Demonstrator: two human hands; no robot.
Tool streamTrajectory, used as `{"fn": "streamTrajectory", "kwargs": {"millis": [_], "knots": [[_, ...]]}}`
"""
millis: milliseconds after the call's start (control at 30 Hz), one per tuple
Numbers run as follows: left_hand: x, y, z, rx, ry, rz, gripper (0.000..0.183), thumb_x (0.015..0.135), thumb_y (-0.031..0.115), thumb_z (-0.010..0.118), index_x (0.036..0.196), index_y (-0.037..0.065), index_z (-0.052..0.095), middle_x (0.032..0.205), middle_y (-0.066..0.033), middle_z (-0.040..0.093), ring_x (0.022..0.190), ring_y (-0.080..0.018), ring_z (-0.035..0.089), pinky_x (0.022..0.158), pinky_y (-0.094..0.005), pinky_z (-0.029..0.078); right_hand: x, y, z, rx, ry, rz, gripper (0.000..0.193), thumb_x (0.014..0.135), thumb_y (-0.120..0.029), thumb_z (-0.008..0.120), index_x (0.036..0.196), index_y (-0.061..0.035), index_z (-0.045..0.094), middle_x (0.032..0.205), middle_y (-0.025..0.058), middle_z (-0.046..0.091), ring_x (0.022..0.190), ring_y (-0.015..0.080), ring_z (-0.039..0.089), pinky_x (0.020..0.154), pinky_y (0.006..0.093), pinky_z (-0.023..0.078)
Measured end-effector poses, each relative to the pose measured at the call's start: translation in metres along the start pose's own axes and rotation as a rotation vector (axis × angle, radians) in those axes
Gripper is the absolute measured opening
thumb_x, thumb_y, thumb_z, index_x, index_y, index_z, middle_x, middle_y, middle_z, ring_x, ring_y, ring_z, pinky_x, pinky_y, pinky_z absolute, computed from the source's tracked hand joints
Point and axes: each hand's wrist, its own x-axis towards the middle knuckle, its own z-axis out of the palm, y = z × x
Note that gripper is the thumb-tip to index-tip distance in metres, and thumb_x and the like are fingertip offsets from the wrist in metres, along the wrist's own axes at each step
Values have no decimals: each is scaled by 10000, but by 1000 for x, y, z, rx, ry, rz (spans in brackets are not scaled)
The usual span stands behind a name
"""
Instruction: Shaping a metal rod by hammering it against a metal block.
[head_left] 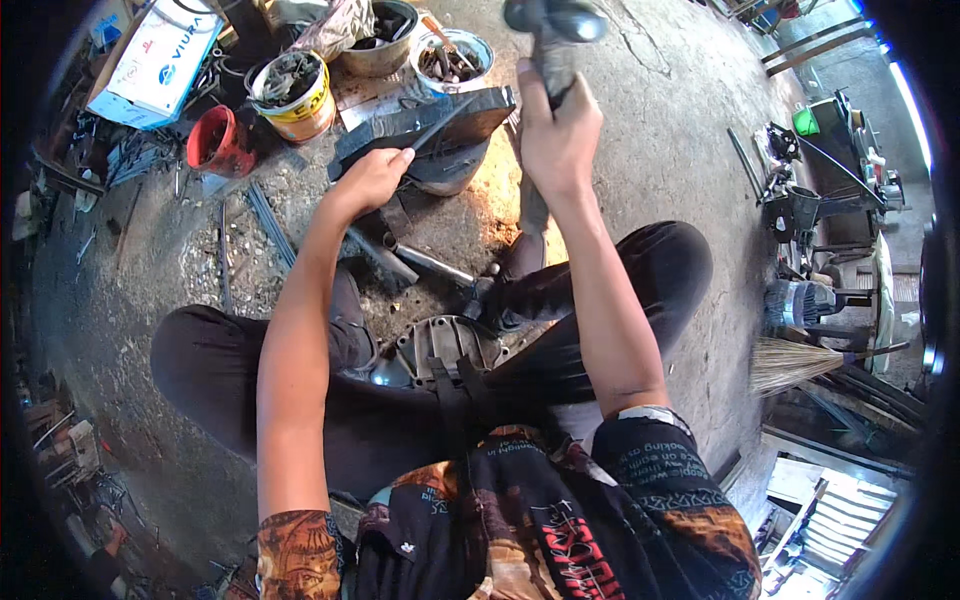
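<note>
My left hand is closed around a thin metal rod, which lies slanting across the top of a dark metal anvil block. Raised to the right of the block, my right hand grips a hammer by its handle. The hammer's rounded head is up at the top edge, somewhat blurred and apart from the rod. Below the block, a metal pipe lies on the ground between my feet. A cast metal part with bolt holes sits between my legs.
Beyond the block stand a red bucket, a yellow bucket of scraps, a white bucket of metal pieces and a metal basin. A white-and-blue box is far left. Metal strips lie left; a broom lies right.
</note>
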Motion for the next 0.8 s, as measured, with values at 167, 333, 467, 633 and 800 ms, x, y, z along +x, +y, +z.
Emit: {"fn": "streamTrajectory", "kwargs": {"millis": [167,333,467,633,800], "knots": [[-2,10,-2,98,-32,-121,493,1033,394,416,1171,-31,624,1046,-287,670,1027,-353,655,914,-390,455,-18,40,31,-481,-70,-1,494,889,-409,684,861,76,594,604,154,627,515,207,631,498,379,502],[-8,11,-1,97,-18,-97,518,1039,417,408,1068,-55,618,886,-235,667,861,-310,625,835,-410,460,-10,64,19,-197,-277,531,530,899,-455,666,752,41,549,641,128,622,512,208,628,467,373,512],[-1,-2,1,39,-53,-117,553,1044,443,401,972,-73,585,734,-160,602,709,-227,492,759,-400,451,-5,50,9,-174,-327,605,520,906,-456,662,721,10,527,607,92,596,494,194,606,453,358,505],[8,-15,0,32,16,-28,603,1041,473,391,766,-41,545,624,-77,489,637,-181,436,674,-412,418,-6,46,13,-234,-288,444,516,897,-441,673,722,26,543,627,130,621,499,210,618,468,372,501],[6,-8,-5,-107,-31,-22,580,1030,527,409,603,136,392,543,73,315,482,-76,276,459,-303,229,-16,49,23,-321,-205,281,538,878,-448,678,796,77,592,674,221,645,570,280,656,564,430,509]]}}
